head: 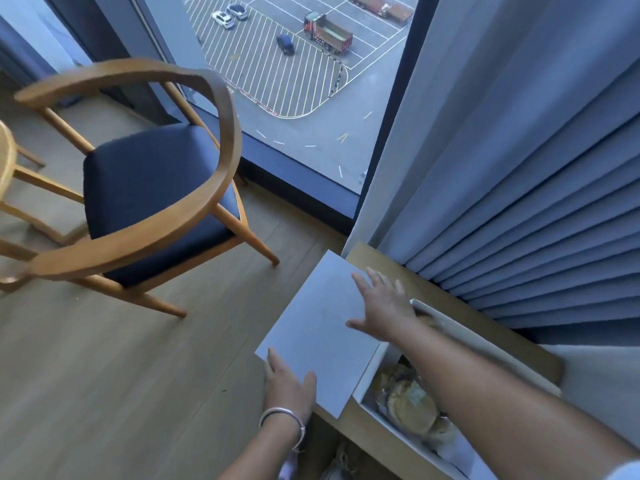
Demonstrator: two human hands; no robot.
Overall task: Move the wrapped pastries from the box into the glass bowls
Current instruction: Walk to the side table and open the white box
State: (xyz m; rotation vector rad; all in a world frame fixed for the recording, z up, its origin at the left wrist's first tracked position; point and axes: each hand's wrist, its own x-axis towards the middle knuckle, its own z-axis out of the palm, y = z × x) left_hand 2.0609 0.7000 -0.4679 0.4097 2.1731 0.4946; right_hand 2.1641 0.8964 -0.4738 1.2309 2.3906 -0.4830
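Observation:
A white box (391,419) stands open on a wooden surface at the lower right. Inside it lie wrapped golden-brown pastries (410,403), partly hidden under my right forearm. The box's white lid (320,327) is folded out flat to the left, past the table edge. My right hand (384,306) rests flat on the lid's far part with fingers spread. Gripping the lid's near left edge is my left hand (289,384), thumb on top; a silver bangle sits on that wrist. No glass bowls are in view.
A wooden armchair with a dark blue seat (149,188) stands on the wood floor to the left. Blue pleated curtains (519,168) hang right behind the box. A floor-length window (294,81) lies beyond. The wooden table (377,261) edge runs under the lid.

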